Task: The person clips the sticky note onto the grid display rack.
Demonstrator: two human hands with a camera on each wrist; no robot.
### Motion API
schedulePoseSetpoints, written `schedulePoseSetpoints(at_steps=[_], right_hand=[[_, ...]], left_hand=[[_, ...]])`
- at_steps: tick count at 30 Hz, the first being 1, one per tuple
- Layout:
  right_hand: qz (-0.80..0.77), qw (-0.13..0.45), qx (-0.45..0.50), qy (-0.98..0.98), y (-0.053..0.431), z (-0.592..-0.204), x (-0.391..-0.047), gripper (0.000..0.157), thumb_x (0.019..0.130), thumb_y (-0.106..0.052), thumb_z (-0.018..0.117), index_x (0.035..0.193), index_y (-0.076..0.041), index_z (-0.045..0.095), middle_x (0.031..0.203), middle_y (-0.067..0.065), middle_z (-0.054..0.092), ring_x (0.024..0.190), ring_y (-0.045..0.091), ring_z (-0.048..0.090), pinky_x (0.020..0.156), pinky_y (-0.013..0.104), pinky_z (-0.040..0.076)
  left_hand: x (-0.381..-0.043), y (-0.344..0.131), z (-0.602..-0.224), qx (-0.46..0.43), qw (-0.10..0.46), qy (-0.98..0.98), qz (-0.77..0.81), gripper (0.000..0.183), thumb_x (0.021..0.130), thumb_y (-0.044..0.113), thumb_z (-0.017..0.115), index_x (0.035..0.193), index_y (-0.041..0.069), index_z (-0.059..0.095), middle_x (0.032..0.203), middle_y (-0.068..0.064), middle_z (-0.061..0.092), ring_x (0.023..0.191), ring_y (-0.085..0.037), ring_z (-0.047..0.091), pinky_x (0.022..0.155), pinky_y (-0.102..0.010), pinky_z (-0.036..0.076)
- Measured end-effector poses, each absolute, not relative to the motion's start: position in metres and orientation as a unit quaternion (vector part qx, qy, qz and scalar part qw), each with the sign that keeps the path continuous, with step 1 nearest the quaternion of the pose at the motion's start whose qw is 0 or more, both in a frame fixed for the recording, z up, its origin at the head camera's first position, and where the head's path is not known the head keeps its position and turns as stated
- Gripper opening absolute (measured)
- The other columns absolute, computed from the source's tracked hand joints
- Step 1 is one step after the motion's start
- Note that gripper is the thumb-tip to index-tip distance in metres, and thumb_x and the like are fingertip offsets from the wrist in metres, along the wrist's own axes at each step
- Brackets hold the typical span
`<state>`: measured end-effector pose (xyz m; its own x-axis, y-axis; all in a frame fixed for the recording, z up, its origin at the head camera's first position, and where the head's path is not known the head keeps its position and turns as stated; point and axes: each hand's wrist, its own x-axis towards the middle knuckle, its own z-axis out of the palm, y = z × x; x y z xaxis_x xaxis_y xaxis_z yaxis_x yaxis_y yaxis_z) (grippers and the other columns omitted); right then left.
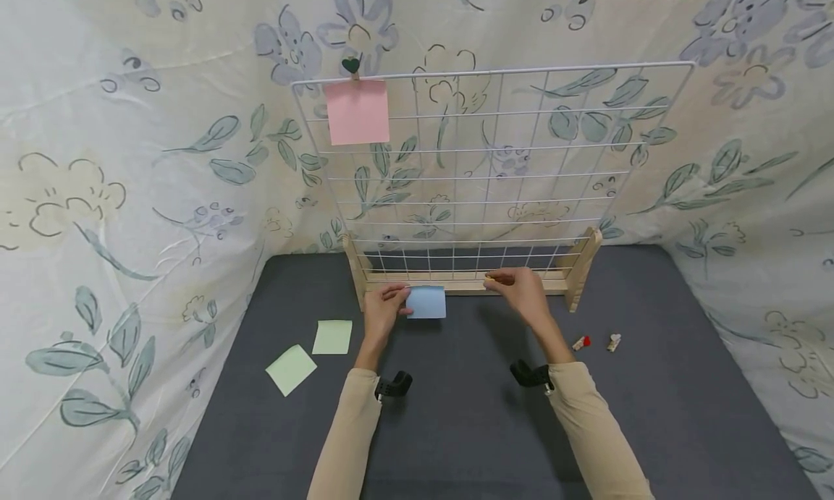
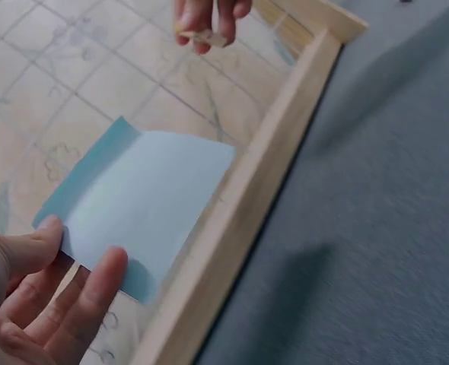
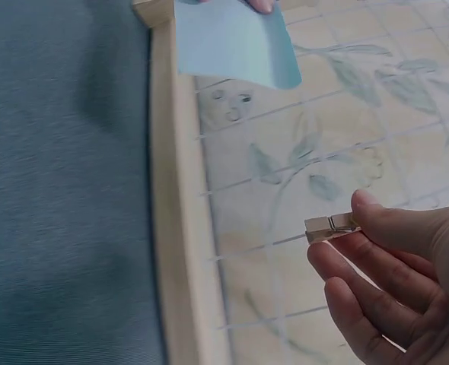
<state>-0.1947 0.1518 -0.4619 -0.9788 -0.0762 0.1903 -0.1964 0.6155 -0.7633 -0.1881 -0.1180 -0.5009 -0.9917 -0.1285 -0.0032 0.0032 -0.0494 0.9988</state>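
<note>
My left hand [image 1: 383, 313] pinches a blue sticky note [image 1: 426, 302] by its left edge, in front of the lower part of the white wire grid [image 1: 456, 150]. The left wrist view shows the thumb and fingers on one edge of the note [image 2: 148, 201], whose far strip bends. To the right, my right hand [image 1: 519, 291] holds a small wooden clothespin [image 3: 331, 226] between thumb and fingers, apart from the note. A pink sticky note [image 1: 357, 113] hangs at the grid's upper left under a clothespin with a dark green heart [image 1: 350, 66].
Two pale green notes [image 1: 332, 337] [image 1: 291, 370] lie on the dark table [image 1: 456, 428] at left. On the right lie a clothespin with a red piece [image 1: 581, 343] and a pale clothespin [image 1: 614, 342]. Wooden feet [image 1: 582, 270] support the grid before a floral cloth [image 1: 215, 167].
</note>
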Motion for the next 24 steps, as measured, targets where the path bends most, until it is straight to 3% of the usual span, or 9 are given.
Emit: schedulePoseSetpoints(at_steps=[5, 10, 14, 21, 24], right_hand=[[0.427, 0.096, 0.109, -0.892, 0.148, -0.438, -0.202, 0.023, 0.089, -0.012, 0.074, 0.108, 0.002, 0.074, 0.093, 0.018, 0.074, 0.084, 0.033, 0.071, 0.071, 0.049, 0.059], [0.433, 0.103, 0.119, -0.887, 0.146, -0.412, -0.209, 0.025, 0.089, -0.014, 0.074, 0.109, 0.0, 0.074, 0.096, 0.018, 0.074, 0.087, 0.033, 0.07, 0.075, 0.049, 0.059], [0.432, 0.106, 0.111, -0.889, 0.143, -0.392, -0.212, 0.025, 0.09, -0.017, 0.073, 0.11, -0.002, 0.074, 0.099, 0.017, 0.073, 0.088, 0.032, 0.07, 0.074, 0.048, 0.059], [0.443, 0.091, 0.115, -0.884, 0.133, -0.365, -0.214, 0.026, 0.091, -0.018, 0.072, 0.112, -0.003, 0.074, 0.099, 0.016, 0.074, 0.089, 0.031, 0.07, 0.074, 0.045, 0.059], [0.442, 0.096, 0.125, -0.883, 0.13, -0.355, -0.217, 0.026, 0.092, -0.017, 0.071, 0.113, -0.002, 0.073, 0.099, 0.017, 0.073, 0.089, 0.03, 0.07, 0.075, 0.045, 0.059]], left_hand=[[-0.195, -0.111, -0.484, 0.043, 0.073, -0.693, -0.716, 0.017, 0.09, 0.001, 0.07, 0.103, -0.009, 0.071, 0.093, -0.022, 0.071, 0.064, -0.019, 0.067, 0.061, -0.04, 0.064], [-0.204, -0.108, -0.46, 0.008, 0.077, -0.695, -0.715, 0.019, 0.091, 0.0, 0.068, 0.104, -0.012, 0.069, 0.096, -0.029, 0.069, 0.072, -0.043, 0.068, 0.068, -0.052, 0.062], [-0.211, -0.104, -0.442, -0.014, 0.079, -0.689, -0.721, 0.019, 0.092, -0.001, 0.067, 0.106, -0.014, 0.068, 0.098, -0.031, 0.068, 0.075, -0.049, 0.067, 0.069, -0.052, 0.062], [-0.211, -0.101, -0.418, -0.017, 0.108, -0.683, -0.722, 0.017, 0.09, 0.003, 0.07, 0.101, -0.011, 0.071, 0.093, -0.026, 0.07, 0.061, -0.025, 0.071, 0.062, -0.036, 0.064], [-0.213, -0.101, -0.409, -0.034, 0.12, -0.687, -0.716, 0.017, 0.091, 0.003, 0.069, 0.101, -0.011, 0.07, 0.092, -0.025, 0.07, 0.059, -0.016, 0.069, 0.062, -0.034, 0.064]])
